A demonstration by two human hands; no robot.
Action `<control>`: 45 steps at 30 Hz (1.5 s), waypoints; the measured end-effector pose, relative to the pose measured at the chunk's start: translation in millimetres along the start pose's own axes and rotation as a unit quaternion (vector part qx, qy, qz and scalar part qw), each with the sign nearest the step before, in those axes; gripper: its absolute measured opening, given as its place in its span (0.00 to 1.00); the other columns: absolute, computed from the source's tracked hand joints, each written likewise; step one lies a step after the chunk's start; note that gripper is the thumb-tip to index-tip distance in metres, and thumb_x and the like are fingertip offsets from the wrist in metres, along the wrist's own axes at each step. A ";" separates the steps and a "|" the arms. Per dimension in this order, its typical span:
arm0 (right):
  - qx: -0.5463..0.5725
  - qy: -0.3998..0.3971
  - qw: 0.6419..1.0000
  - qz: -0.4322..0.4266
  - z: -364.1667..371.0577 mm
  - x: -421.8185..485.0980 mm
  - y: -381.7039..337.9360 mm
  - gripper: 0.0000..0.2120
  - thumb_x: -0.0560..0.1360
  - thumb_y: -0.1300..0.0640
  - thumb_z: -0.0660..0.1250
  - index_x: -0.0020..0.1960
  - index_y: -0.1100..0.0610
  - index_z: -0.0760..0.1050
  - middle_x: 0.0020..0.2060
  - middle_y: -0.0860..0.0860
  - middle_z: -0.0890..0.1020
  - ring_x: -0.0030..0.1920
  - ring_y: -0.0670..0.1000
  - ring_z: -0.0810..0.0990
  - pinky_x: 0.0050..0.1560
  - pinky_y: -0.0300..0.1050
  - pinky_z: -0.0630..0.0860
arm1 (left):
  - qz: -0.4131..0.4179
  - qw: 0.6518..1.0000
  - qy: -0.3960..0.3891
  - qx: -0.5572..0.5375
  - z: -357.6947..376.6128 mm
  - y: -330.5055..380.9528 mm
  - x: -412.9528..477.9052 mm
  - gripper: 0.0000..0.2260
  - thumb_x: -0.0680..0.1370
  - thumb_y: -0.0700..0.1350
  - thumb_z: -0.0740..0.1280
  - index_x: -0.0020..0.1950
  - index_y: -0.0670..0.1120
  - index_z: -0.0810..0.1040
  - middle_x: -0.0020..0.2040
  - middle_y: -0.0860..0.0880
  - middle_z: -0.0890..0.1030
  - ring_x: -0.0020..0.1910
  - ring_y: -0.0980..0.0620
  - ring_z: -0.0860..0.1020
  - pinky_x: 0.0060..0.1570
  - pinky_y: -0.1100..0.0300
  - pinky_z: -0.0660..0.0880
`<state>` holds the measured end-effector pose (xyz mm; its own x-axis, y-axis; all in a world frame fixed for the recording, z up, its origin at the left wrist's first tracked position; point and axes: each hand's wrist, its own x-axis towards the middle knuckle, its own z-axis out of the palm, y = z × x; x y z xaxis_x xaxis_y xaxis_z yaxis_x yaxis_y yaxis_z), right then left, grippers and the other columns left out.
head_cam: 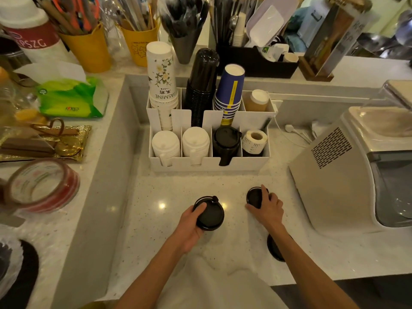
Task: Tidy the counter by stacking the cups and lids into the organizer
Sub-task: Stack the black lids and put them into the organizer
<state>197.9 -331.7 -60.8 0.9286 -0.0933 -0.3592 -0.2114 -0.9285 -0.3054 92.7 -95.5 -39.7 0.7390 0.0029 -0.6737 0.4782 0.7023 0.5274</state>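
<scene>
Head view: black lid [210,216] flat in left hand [189,228], spout away.

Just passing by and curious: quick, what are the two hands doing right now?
Left hand: closed around a round black plastic lid.
Right hand: fingers on a second round black plastic lid on the counter.

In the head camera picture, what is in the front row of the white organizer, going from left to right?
White lids → a second stack of white lids → black lids → roll of labels.
</scene>
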 end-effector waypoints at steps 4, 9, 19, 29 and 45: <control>0.152 0.006 0.988 -0.020 -15.6 -12.9 -24.8 0.43 0.68 0.39 0.73 0.75 0.46 0.57 0.70 0.57 0.67 0.69 0.60 0.65 0.66 0.59 0.68 | 0.029 0.999 -0.039 -0.024 -1.0 4.9 -8.2 0.19 0.78 0.45 0.67 0.68 0.43 0.73 0.65 0.40 0.77 0.64 0.40 0.76 0.57 0.46 0.79; 0.165 -0.022 0.966 -0.197 -23.1 -84.5 -77.8 0.40 0.61 0.33 0.73 0.69 0.39 0.62 0.63 0.48 0.69 0.62 0.50 0.66 0.59 0.44 0.70 | 0.030 0.993 -0.098 -0.052 6.4 7.5 -10.5 0.18 0.81 0.48 0.63 0.69 0.44 0.72 0.66 0.39 0.78 0.66 0.39 0.76 0.64 0.41 0.74; 0.166 -0.012 0.969 -0.184 -3.1 -106.2 -103.5 0.39 0.63 0.37 0.74 0.69 0.39 0.62 0.64 0.50 0.68 0.63 0.51 0.65 0.57 0.43 0.71 | -0.019 0.986 -0.130 -0.100 9.7 7.0 -16.2 0.22 0.81 0.54 0.58 0.69 0.43 0.73 0.68 0.39 0.76 0.67 0.42 0.75 0.61 0.51 0.77; 0.134 -0.025 0.971 -0.195 -2.4 -100.8 -107.2 0.39 0.64 0.37 0.73 0.70 0.39 0.61 0.64 0.50 0.67 0.65 0.51 0.63 0.58 0.45 0.71 | -0.026 0.986 -0.114 -0.120 6.1 7.3 -16.4 0.22 0.82 0.53 0.55 0.69 0.42 0.73 0.68 0.38 0.76 0.66 0.42 0.76 0.60 0.51 0.77; 0.007 0.007 0.974 -0.227 2.6 -105.5 -96.1 0.39 0.66 0.32 0.68 0.72 0.42 0.58 0.61 0.50 0.70 0.60 0.51 0.68 0.52 0.45 0.76 | -0.019 0.992 -0.121 -0.016 11.0 6.1 -21.6 0.20 0.79 0.47 0.66 0.70 0.44 0.72 0.68 0.38 0.75 0.66 0.40 0.75 0.61 0.48 0.76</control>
<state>119.5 -231.7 4.2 0.9311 0.3210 -0.1732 0.2180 -0.8704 -0.4414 84.9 -99.1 -16.3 0.8150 -0.1920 -0.5467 0.4949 0.7214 0.4844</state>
